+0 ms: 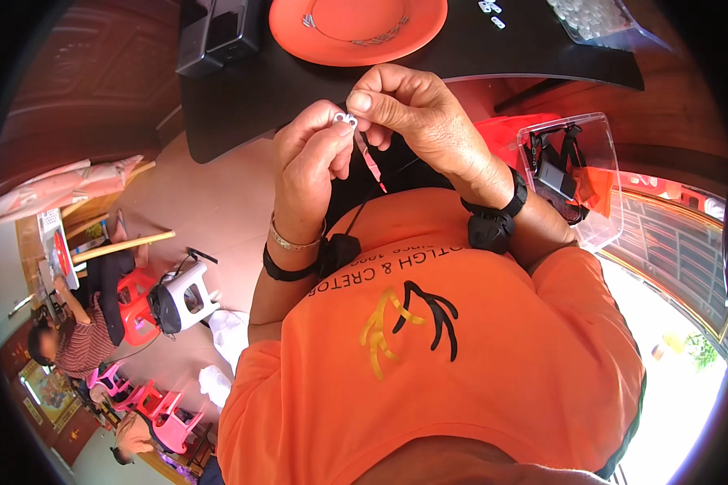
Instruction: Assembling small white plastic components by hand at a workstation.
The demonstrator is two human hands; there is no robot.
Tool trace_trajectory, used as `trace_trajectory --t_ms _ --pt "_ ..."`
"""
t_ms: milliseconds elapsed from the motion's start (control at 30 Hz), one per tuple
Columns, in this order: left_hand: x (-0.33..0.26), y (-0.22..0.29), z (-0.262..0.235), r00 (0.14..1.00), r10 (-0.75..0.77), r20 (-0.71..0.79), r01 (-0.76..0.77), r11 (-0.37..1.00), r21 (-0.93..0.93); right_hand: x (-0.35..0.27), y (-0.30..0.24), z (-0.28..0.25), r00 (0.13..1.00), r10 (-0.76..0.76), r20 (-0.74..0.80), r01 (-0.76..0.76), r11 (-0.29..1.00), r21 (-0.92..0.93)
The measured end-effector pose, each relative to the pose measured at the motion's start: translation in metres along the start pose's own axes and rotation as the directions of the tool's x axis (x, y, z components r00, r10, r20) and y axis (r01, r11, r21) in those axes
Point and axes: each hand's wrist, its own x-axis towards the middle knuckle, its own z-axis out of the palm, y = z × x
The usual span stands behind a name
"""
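Above my lap, in front of the table edge, both my hands meet. My left hand (pixel 309 158) is closed in a pinch on a small white plastic piece (pixel 345 119) with rounded loops. Right beside it, the thumb and forefinger of my right hand (pixel 429 117) are pressed together at the piece's edge; whatever they hold is too small or hidden to make out. Just beyond my hands, an orange plate (pixel 299 44) holds thin metal pins (pixel 380 34). Several similar small white pieces (pixel 491 10) lie on the black table (pixel 493 52) to its right.
A clear container (pixel 594 18) of whitish pieces stands at the table's far right. Dark boxy devices (pixel 218 36) sit left of the plate. A clear bin (pixel 570 174) with dark gear is by my right forearm. Farther left are stools (pixel 188 295) and other people (pixel 85 339).
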Motion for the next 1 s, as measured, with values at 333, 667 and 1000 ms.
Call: trace_trajectory --t_ms 333,667,1000 --pt "0.0 0.0 0.0 1.0 -0.015 0.02 0.015 1.0 0.005 0.001 0.003 0.0 1.0 0.009 -0.011 -0.01 0.999 -0.051" --pt "-0.004 0.004 0.004 1.0 -0.01 0.015 0.009 0.998 0.055 0.001 0.008 0.0 0.997 -0.079 -0.014 0.076 0.981 -0.178" --pt "0.004 0.0 0.01 1.0 0.019 -0.008 -0.018 0.994 0.109 -0.001 0.003 -0.005 0.998 -0.046 -0.044 0.042 0.996 -0.077"
